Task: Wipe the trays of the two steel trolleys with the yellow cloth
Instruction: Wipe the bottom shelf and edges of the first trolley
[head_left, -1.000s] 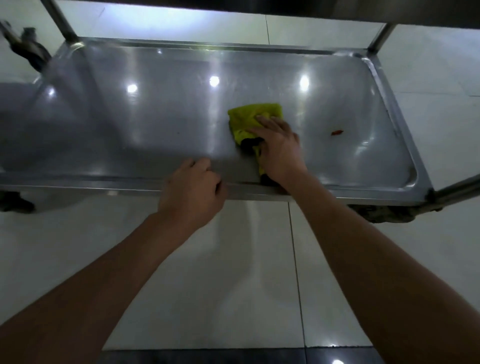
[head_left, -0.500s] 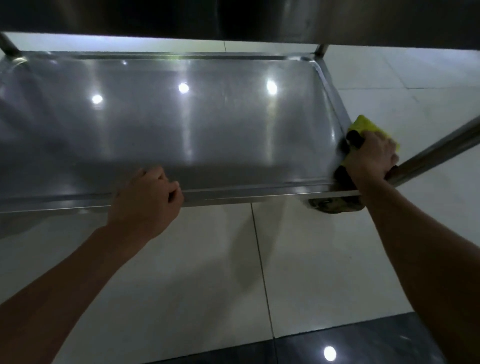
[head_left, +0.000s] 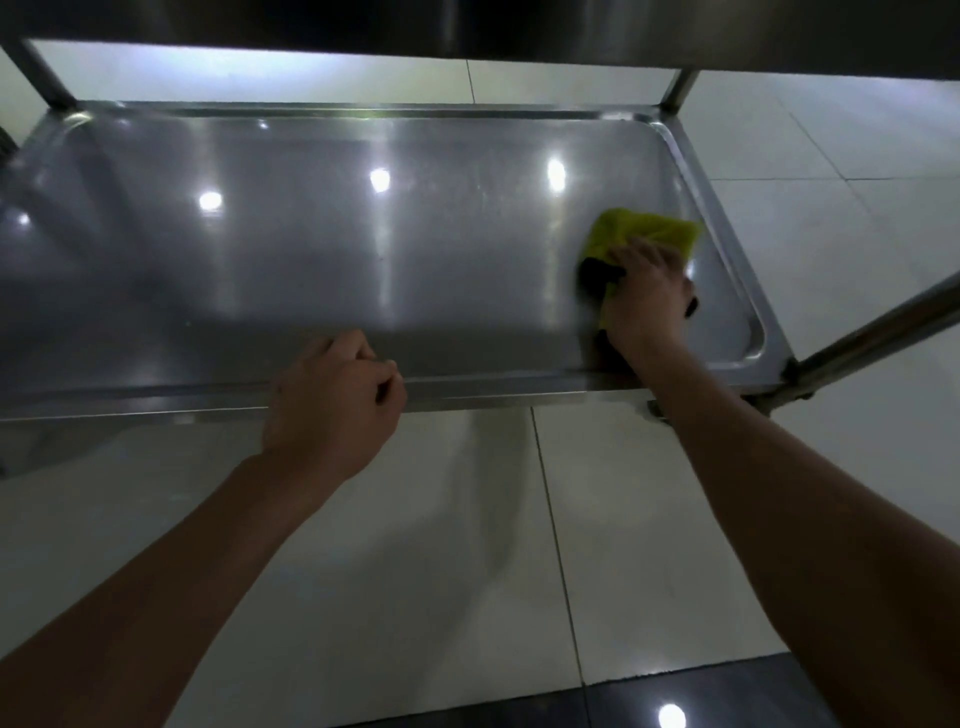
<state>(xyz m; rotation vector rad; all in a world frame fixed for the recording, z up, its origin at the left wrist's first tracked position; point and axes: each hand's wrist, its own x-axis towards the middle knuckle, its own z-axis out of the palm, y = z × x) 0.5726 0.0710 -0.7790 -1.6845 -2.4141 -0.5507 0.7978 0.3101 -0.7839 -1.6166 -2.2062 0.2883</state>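
Whereas half a second earlier it sat on the tray's right rim, the yellow cloth (head_left: 641, 233) now lies inside the tray (head_left: 311, 270), pressed flat under the open right hand (head_left: 647, 299) near its right end. The left hand (head_left: 332, 405), curled shut, grips the tray's near rim, so wiping of this shelf appears to continue.
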